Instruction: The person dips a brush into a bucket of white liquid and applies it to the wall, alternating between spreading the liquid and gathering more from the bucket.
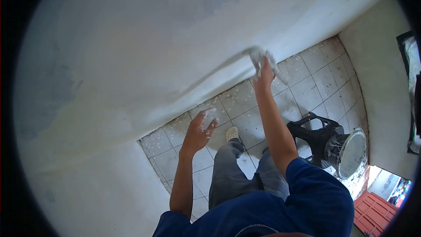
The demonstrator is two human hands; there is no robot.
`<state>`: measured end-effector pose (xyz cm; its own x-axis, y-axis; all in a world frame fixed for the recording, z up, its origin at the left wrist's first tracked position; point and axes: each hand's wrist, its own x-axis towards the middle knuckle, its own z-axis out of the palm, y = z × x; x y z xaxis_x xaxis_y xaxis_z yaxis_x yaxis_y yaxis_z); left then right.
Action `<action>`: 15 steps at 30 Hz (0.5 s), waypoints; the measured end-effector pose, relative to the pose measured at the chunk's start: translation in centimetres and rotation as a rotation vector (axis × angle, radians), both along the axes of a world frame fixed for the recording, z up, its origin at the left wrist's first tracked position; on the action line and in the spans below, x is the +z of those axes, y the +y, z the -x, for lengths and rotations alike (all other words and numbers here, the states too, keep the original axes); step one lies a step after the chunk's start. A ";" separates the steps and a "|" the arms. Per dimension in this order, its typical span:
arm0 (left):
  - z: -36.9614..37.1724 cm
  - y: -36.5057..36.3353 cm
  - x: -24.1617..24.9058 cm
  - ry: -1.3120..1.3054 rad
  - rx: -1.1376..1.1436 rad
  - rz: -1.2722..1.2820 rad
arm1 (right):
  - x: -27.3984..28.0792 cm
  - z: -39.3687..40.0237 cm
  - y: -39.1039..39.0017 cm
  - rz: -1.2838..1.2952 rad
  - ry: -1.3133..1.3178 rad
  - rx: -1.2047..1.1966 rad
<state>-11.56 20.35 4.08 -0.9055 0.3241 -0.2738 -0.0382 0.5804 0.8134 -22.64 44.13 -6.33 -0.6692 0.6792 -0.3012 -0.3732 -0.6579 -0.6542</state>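
Wall (127, 66) first, one big patchy sweep of it, meeting one tiled floor (331, 81); near the floor's right edge, one black plastic stool (318, 135) with one smeared bucket (335, 149) against it. Two hands now: the right hand (264, 78) wrapped round one blurred, whitish tool (255, 55) by the floor's wall-side edge, wall contact unclear; the left hand (199, 132), white-smeared, holds nothing, fingers parted. One pale clog (232, 133) shows below.

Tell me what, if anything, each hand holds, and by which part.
The right hand grips a blurred greyish object; which part it grips cannot be told. The left hand holds nothing visible.
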 end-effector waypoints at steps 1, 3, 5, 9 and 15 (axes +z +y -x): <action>-0.3 -0.3 0.9 -0.005 0.019 0.033 | 4.5 0.8 -0.2 -0.022 0.108 -0.019; -0.4 -0.7 1.5 0.004 0.048 -0.084 | 15.4 -0.9 -0.8 -0.194 0.392 -0.049; -0.8 -0.7 2.0 0.001 0.076 -0.114 | 19.6 -2.0 -2.1 -0.262 0.458 -0.089; -0.6 -1.0 0.6 0.002 0.102 -0.165 | 6.3 -0.3 -6.4 -0.270 0.116 -0.088; -1.7 -3.8 -2.0 0.012 0.106 -0.129 | -10.9 -2.9 -8.1 0.022 -0.356 0.025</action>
<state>-9.87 16.60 2.09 -0.9394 0.2584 -0.2252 -0.0835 0.4645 0.8816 -19.76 36.03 -17.25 -0.5359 0.6548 -0.5330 -0.1080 -0.6793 -0.7259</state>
